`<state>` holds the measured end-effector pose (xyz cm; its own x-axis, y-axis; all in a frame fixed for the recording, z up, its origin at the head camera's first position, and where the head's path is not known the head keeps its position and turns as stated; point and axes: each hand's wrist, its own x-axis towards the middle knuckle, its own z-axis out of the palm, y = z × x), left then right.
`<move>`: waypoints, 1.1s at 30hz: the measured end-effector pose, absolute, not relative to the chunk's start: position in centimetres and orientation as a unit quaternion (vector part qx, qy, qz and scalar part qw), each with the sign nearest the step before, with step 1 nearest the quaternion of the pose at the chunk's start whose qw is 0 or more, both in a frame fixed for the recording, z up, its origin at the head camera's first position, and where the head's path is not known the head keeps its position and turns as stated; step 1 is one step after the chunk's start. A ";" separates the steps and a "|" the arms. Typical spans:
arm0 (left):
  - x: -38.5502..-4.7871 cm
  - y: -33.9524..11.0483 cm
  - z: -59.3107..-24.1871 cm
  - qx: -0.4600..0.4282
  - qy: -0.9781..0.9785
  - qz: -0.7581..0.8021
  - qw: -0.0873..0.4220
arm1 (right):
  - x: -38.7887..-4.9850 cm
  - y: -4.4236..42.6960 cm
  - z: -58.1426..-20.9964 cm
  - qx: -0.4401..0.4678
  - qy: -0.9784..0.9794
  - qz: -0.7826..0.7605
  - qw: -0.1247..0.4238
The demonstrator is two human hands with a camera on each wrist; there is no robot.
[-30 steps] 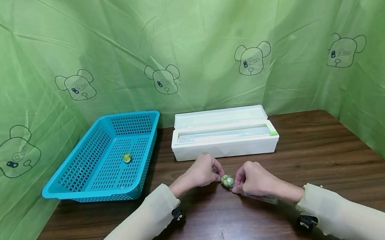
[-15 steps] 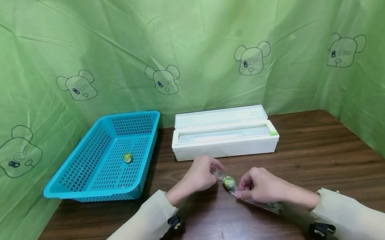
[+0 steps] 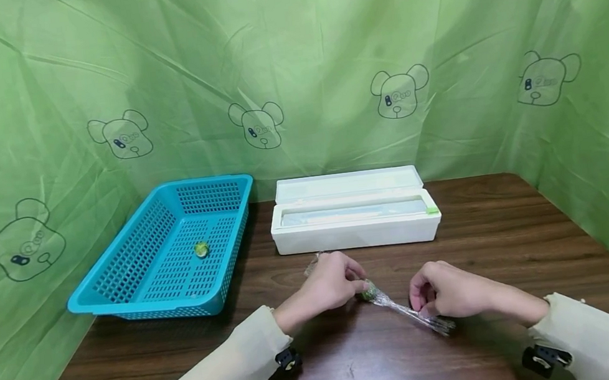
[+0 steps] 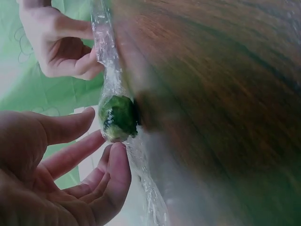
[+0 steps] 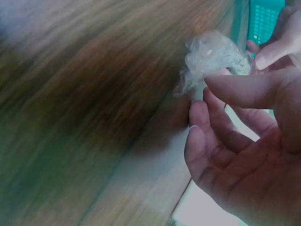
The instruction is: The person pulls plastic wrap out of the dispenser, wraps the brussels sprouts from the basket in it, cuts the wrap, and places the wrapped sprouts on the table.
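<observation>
this looks like a small improvised recording booth: creased green cloth [image 3: 315, 32] hangs behind the wooden tabletop [image 3: 513, 235] and along its left and right sides, printed with repeated line drawings of a round-eared animal head [image 3: 401, 96], and it closes off the view on three sides. small black devices [image 3: 546, 359] sit at both wrists by the cream cuffs [image 3: 259, 339], which fits a place rigged for filming. the blue basket [image 3: 133, 250] and white lidded box [image 3: 355, 235] look like household goods, though what room lies beyond the cloth cannot be told.
</observation>
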<state>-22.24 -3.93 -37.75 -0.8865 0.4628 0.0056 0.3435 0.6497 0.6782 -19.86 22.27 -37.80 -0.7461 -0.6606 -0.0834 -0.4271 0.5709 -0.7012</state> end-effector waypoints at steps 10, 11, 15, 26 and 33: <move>-22.1 -4.2 -38.0 0.236 0.895 0.371 0.074 | -21.0 23.7 -37.9 -0.371 0.825 -0.379 0.196; -22.1 -4.2 -38.0 0.237 0.894 0.373 0.075 | -21.1 23.7 -37.9 -0.382 0.820 -0.379 0.196; -22.1 -4.3 -38.1 0.244 0.892 0.373 0.076 | -21.1 23.1 -38.3 -0.419 0.803 -0.379 0.188; -22.3 -4.8 -38.3 0.247 0.888 0.379 0.079 | -20.0 20.2 -39.6 -0.462 0.779 -0.396 0.152; -22.3 -4.8 -38.3 0.243 0.884 0.388 0.089 | -19.7 19.1 -40.0 -0.496 0.769 -0.389 0.107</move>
<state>-22.26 -4.83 -38.35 -0.8663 0.4985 0.0313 0.3604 0.5805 0.7302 -19.66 19.08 -39.99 -0.4858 -0.8456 0.2214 -0.6792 0.2057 -0.7045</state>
